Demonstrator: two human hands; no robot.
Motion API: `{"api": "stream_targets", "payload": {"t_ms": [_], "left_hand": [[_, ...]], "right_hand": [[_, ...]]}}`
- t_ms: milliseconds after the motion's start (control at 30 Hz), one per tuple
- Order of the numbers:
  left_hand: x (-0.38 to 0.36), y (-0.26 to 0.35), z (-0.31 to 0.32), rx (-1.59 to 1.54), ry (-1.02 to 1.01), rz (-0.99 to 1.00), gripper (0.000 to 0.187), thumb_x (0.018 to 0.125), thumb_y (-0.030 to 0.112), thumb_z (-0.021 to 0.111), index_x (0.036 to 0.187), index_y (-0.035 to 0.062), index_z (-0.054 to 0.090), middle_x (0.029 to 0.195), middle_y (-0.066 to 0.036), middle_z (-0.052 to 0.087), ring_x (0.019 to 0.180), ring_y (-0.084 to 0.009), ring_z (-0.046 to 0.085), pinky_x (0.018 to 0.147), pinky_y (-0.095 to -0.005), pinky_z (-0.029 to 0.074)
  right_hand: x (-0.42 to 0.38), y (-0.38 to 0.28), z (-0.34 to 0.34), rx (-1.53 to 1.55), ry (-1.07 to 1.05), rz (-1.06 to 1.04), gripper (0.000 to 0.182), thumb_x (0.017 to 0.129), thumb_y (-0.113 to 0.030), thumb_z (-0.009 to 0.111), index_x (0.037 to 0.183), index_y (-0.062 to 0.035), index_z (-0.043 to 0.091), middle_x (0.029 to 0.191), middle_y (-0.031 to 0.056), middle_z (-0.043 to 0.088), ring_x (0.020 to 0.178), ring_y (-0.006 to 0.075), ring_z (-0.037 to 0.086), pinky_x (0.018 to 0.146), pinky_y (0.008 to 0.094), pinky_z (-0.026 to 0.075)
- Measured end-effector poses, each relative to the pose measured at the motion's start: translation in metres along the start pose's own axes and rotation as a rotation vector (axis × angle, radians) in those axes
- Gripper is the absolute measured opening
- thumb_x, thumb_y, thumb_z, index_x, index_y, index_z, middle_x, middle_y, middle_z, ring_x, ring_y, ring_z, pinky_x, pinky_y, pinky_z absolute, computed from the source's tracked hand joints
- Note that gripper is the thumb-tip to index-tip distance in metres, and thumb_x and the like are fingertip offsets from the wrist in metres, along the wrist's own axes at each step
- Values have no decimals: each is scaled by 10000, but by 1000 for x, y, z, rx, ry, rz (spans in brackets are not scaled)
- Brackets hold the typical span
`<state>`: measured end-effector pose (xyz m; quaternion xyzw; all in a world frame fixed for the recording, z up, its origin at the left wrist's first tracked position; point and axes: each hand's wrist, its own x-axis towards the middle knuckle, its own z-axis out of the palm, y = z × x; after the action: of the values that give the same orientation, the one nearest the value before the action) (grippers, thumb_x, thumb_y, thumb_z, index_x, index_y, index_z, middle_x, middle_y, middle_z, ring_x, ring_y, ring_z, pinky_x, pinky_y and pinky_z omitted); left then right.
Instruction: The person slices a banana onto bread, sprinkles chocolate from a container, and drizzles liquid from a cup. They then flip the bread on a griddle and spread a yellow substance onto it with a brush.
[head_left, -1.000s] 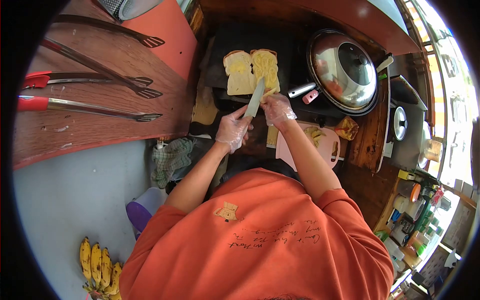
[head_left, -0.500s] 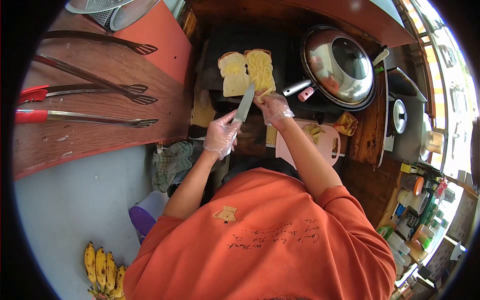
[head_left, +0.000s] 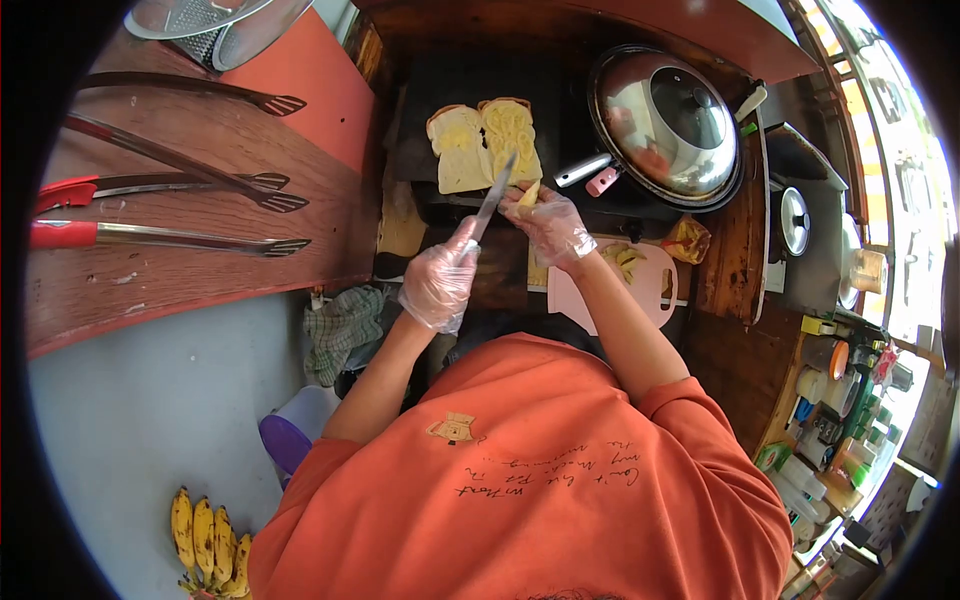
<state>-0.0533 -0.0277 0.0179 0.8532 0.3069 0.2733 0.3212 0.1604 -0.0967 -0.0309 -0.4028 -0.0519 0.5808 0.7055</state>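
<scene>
My left hand (head_left: 437,282), in a clear plastic glove, grips a knife (head_left: 492,197) whose blade points up toward the bread. In my gloved right hand (head_left: 553,226) is a small piece of banana (head_left: 528,194), with the blade right beside it. Both hands hover at the near edge of a black griddle (head_left: 575,95). On it lie two slices of bread (head_left: 485,143) side by side; the right slice is covered with banana slices. Below my right wrist, a pink cutting board (head_left: 650,283) carries banana peel.
A pan with a glass lid (head_left: 665,120) stands right of the bread. Several tongs (head_left: 180,185) lie on a wooden shelf at left. A bunch of bananas (head_left: 205,530), a purple-lidded container (head_left: 287,437) and a checked cloth (head_left: 343,322) are lower left. Bottles crowd the right.
Both hands have shifted slightly left and up toward the bread. The knife blade has closed in on the banana piece in my right hand.
</scene>
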Motion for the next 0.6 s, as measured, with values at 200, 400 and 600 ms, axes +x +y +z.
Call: {"api": "stream_targets", "payload": {"t_ms": [200,400,600], "left_hand": [[2,18,5,135,9,264,558,829,34,683,1369,155,614,771,-72,704,627,-263,652,550,-381,536],[-2,20,7,148,-15,258,560,825,43,688,1369,154,615,796,-72,704,655,-263,667,564,-382,546],[-6,20,6,213,-56,247,585,812,20,684,1377,147,609,794,-86,693,643,-272,657,560,-386,540]], "right_hand": [[-12,-11,12,-121,-92,48,578,844,32,725,1344,82,441,1267,187,604,1137,277,645,990,359,535],[-15,-11,14,-110,-98,43,570,862,-4,728,1347,89,443,1268,184,604,1137,279,642,1008,377,525],[-15,-7,13,-130,-78,37,548,858,24,726,1335,80,463,1220,158,616,1116,260,647,999,369,529]]}}
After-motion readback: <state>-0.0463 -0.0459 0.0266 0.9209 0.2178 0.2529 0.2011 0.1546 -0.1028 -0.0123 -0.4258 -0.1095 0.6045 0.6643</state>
